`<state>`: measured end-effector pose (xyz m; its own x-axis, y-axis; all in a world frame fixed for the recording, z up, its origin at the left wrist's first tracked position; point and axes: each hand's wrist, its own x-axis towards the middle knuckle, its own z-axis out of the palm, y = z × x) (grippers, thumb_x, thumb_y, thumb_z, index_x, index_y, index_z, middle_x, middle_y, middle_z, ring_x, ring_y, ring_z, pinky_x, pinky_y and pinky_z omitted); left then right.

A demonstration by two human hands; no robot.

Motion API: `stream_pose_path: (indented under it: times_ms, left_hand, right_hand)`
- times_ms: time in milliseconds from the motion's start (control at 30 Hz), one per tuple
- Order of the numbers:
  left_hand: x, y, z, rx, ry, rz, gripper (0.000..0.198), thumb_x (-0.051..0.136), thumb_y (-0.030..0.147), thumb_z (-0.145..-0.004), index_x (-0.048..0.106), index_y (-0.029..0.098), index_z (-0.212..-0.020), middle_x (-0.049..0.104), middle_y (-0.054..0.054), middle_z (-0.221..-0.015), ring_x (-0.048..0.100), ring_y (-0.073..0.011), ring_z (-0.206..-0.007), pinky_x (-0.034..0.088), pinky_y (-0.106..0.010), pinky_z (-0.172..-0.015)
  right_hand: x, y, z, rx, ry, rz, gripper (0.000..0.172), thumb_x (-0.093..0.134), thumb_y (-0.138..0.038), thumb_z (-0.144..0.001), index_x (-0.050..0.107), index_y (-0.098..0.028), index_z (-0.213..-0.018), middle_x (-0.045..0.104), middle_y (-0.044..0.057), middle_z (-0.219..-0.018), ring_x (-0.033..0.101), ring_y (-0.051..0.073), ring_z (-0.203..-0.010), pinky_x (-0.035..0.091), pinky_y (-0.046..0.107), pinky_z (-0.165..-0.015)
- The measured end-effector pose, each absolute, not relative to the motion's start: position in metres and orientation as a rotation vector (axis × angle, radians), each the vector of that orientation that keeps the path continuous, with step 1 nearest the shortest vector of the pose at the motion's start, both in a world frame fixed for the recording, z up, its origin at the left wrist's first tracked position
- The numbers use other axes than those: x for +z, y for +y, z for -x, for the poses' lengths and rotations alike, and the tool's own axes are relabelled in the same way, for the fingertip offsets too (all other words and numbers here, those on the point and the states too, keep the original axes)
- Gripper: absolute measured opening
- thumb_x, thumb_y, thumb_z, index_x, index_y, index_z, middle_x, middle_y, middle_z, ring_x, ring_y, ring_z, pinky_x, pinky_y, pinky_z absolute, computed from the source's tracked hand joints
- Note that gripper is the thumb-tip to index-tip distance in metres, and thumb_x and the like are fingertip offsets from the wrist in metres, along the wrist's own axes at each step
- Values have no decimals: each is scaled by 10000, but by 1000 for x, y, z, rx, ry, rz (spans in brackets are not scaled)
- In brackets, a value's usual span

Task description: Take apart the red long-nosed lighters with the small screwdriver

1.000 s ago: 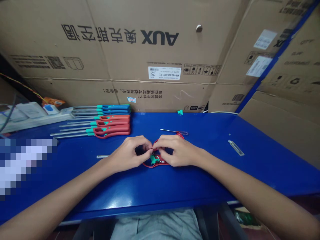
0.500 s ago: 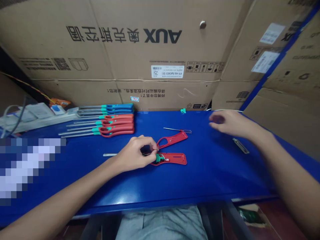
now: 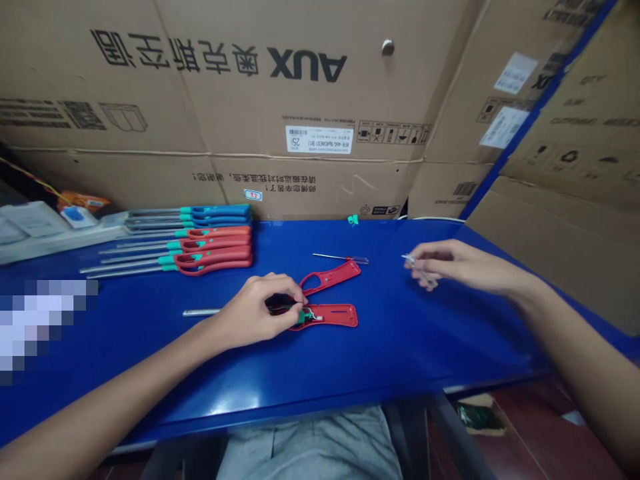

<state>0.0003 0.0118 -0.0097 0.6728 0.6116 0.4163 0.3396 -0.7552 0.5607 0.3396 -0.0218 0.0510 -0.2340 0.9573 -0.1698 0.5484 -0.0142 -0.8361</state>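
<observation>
My left hand [image 3: 257,312] rests on the blue table [image 3: 380,353], fingers pinched on the front of an opened red lighter half-shell [image 3: 333,315] with a teal part and wires inside. A thin metal tube [image 3: 200,312] sticks out to the left of that hand. The other red shell half [image 3: 331,277] lies just behind, tilted. My right hand [image 3: 453,265] hovers to the right, its fingers closed on a small clear metal-tipped piece [image 3: 419,270].
A row of finished long-nozzle lighters [image 3: 200,241], blue and red with teal triggers, lies at the back left. A thin screwdriver [image 3: 341,258] and a small teal part [image 3: 353,219] lie behind the shells. Cardboard boxes [image 3: 300,100] wall the back and right.
My right hand left the red shell, reached to the far right of the table, and has come back holding the small clear piece that lay there. My left hand stayed put.
</observation>
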Motion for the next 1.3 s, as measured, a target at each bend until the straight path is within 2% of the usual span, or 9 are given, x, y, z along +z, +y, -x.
stream_pose_path:
  times_ms: [100, 200, 267, 367, 500, 600, 733, 967, 1300]
  left_hand:
    - [-10, 11, -1, 827, 741, -2432, 87, 576, 144, -778, 653, 171, -808, 708, -37, -843, 645, -157, -765, 507, -275, -729]
    - [-9, 11, -2, 829, 738, -2411, 88, 576, 143, -786, 653, 168, -819, 708, -36, -843, 652, -152, -766, 509, -270, -737]
    - [-9, 11, -2, 836, 747, -2403, 88, 576, 144, -791, 655, 166, -823, 708, -33, -842, 654, -146, -762, 506, -261, -736]
    - [-9, 11, -3, 830, 771, -2388, 85, 579, 141, -791, 654, 162, -825, 708, -26, -842, 658, -136, -754, 504, -243, -728]
    - [-10, 11, -4, 826, 781, -2345, 59, 576, 150, -811, 634, 159, -818, 699, -4, -785, 663, -116, -713, 505, -212, -701]
    - [-10, 11, -3, 837, 795, -2362, 42, 588, 157, -813, 628, 158, -804, 685, 7, -755, 652, -106, -684, 495, -203, -676]
    - [-10, 10, -1, 828, 777, -2389, 50, 583, 155, -827, 632, 162, -816, 680, 10, -774, 634, -95, -684, 485, -196, -672]
    - [-11, 12, -1, 812, 761, -2420, 52, 580, 148, -830, 629, 164, -832, 679, 7, -785, 626, -97, -686, 480, -205, -669]
    - [-11, 11, 0, 804, 770, -2448, 66, 583, 146, -822, 635, 171, -853, 682, 16, -781, 630, -100, -690, 477, -202, -675]
  right_hand:
    - [50, -3, -290, 1493, -1633, 1244, 79, 533, -248, -712, 534, -181, -755, 669, 61, -688, 601, 155, -552, 409, 240, -465]
    - [38, 17, -251, 1611, -1567, 1075, 90, 459, -209, -713, 535, -170, -742, 588, 22, -509, 426, 102, -380, 260, 211, -378]
    - [30, 27, -234, 1673, -1533, 1028, 163, 424, -233, -778, 564, -153, -752, 515, -11, -473, 348, 84, -364, 229, 208, -378]
    - [21, 31, -220, 1779, -1469, 1027, 347, 362, -353, -899, 593, -133, -762, 473, -20, -523, 354, 77, -401, 251, 208, -404]
    - [11, 26, -216, 1766, -1476, 1027, 453, 312, -454, -934, 588, -139, -761, 425, -36, -548, 314, 76, -414, 220, 216, -407]
    - [7, 17, -217, 1562, -1658, 1044, 386, 381, -446, -907, 554, -163, -709, 366, -57, -534, 280, 80, -435, 208, 226, -424]
    - [6, 8, -222, 1118, -1922, 1044, 372, 384, -405, -912, 503, -178, -642, 381, -44, -558, 338, 97, -517, 261, 244, -497]
    - [2, 9, -227, 857, -1952, 1104, 388, 481, -438, -877, 342, -207, -599, 294, -61, -584, 274, 96, -548, 236, 255, -525]
    - [-2, 11, -229, 574, -2054, 1275, 404, 440, -408, -890, 313, -207, -563, 311, -67, -508, 278, 87, -497, 220, 256, -502]
